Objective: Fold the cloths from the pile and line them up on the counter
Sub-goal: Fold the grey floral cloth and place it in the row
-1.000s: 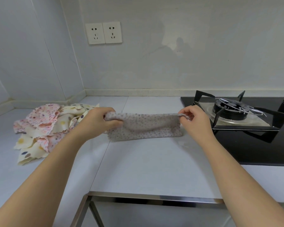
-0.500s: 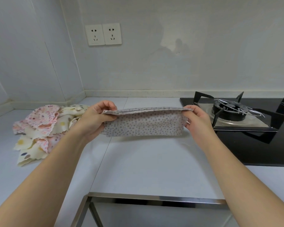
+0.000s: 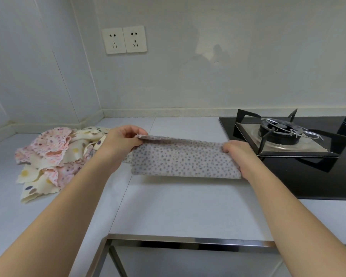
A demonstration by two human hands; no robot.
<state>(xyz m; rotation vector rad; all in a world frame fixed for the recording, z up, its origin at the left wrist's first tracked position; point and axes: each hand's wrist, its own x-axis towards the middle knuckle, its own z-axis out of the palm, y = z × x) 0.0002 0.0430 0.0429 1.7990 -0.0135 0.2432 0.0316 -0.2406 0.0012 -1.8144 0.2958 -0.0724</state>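
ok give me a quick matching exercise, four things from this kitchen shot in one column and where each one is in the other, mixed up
Things:
1 grey dotted cloth
2 pile of cloths
3 gas burner
4 wall sockets

Places:
a high above the counter, upper left
b held at its ends by the left hand and right hand
c on the black hob, at the right
d lying loose on the counter, at the left

Pairs: 1-b, 2-d, 3-c, 4-a

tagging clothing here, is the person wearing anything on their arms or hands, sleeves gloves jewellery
Nothing shows. The left hand and right hand are bare: no gloves, no rings in view. The left forearm and right forearm are bare to the picture's edge, with no sleeve, watch or bracelet.
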